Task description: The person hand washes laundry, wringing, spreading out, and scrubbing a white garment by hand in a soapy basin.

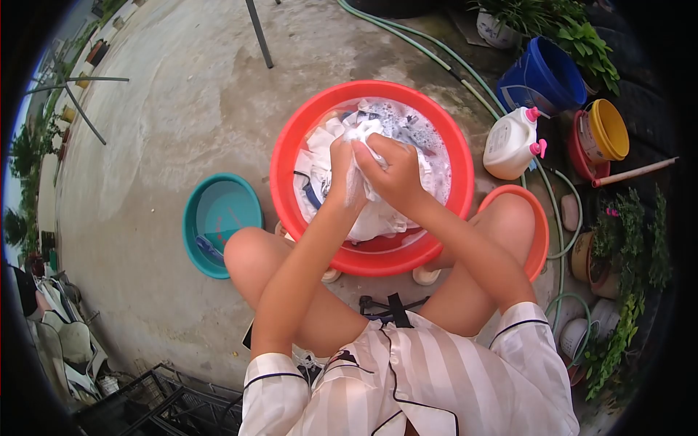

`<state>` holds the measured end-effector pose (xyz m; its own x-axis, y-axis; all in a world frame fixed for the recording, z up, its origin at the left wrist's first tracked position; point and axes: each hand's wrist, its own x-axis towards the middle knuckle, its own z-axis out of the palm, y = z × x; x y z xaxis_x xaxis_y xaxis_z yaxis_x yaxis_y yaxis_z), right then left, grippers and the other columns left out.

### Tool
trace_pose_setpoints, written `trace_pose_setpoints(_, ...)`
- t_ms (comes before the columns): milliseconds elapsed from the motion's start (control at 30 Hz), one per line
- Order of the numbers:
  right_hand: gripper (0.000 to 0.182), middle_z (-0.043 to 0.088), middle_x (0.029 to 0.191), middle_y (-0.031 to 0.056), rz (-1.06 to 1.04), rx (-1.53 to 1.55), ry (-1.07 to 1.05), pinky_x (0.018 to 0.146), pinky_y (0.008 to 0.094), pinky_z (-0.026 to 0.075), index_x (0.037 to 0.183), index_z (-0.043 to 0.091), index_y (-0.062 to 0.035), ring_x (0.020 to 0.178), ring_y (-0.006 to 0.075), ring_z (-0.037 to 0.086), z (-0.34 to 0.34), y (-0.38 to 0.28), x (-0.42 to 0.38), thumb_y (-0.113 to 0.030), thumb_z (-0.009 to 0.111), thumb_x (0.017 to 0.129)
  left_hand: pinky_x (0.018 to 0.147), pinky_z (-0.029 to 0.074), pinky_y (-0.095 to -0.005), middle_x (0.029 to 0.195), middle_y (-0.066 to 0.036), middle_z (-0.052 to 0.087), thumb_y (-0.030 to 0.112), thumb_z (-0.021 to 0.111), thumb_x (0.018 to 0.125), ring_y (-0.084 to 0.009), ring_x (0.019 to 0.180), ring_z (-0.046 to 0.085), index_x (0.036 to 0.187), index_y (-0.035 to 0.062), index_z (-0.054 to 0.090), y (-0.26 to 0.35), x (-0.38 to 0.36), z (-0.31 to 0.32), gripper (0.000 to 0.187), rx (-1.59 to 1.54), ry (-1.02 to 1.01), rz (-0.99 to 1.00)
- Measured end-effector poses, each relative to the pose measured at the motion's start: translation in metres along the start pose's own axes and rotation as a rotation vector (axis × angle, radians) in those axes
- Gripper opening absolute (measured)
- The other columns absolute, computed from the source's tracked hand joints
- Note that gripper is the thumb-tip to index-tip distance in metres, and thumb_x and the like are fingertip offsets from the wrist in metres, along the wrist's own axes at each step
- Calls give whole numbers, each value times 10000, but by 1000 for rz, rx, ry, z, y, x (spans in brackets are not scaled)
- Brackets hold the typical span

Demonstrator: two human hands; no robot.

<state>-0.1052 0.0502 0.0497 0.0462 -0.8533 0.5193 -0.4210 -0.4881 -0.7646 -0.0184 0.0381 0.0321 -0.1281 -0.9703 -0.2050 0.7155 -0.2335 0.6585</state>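
Observation:
A large red basin [282, 182] stands between my knees, holding soapy water and white clothes [318, 156] with some dark blue parts. Over its middle, my left hand [347, 171] and my right hand [390, 167] are close together, both closed on a bunched, sudsy white cloth [361, 133]. The cloth shows above the hands and hangs down between them. White foam [418, 123] floats at the basin's upper right.
A teal basin [229, 207] with water is at the left. An orange basin [539, 232] is beside my right knee. Behind it stand a white jug [507, 149], a blue bucket [534, 80], a yellow bucket [609, 129] and a green hose [561, 269].

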Motion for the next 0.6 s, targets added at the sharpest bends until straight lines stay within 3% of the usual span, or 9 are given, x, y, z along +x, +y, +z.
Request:
trace_pose_setpoints(133,323,432,524,147,340,184,125,482,312,351,671,503,24,476,217,329,-7,21,21,-239,546,855,677,438,-242,878,-42,578,117,438,862,-99,757,545,995,0,564,-3,-20,27,217,155,159,-85)
trace_pose_setpoints(233,312,439,517,143,291,124,148,466,319,354,638,489,9,446,239,374,-4,18,15,-219,563,838,642,436,-240,847,-31,568,112,424,864,-93,734,540,943,13,567,1,-18,30,191,181,172,-42)
trace_pose_setpoints(333,297,450,508,135,106,14,59,446,327,362,602,472,-15,430,267,432,-2,3,2,-194,590,807,603,436,-241,810,-18,552,110,419,850,-88,702,532,889,34,557,3,-5,16,162,81,108,6)
trace_pose_setpoints(433,290,459,505,126,-220,-27,-56,430,337,369,573,454,-38,432,281,471,1,-8,-11,-172,612,776,570,432,-241,789,-7,537,109,415,831,-83,679,524,857,56,542,-2,20,-23,140,25,8,-53)
trace_pose_setpoints(467,283,461,500,115,-234,-38,-96,433,334,377,566,457,-45,430,270,474,0,-10,-11,-164,618,766,560,427,-242,773,-4,538,107,419,814,-78,676,525,861,62,545,-2,28,-31,142,183,35,-76)
trace_pose_setpoints(600,288,452,517,136,79,45,18,442,339,363,592,463,-19,435,279,435,-4,2,4,-172,594,797,581,427,-232,778,-8,548,129,440,833,-83,678,530,895,41,561,1,-5,15,162,32,114,-37)
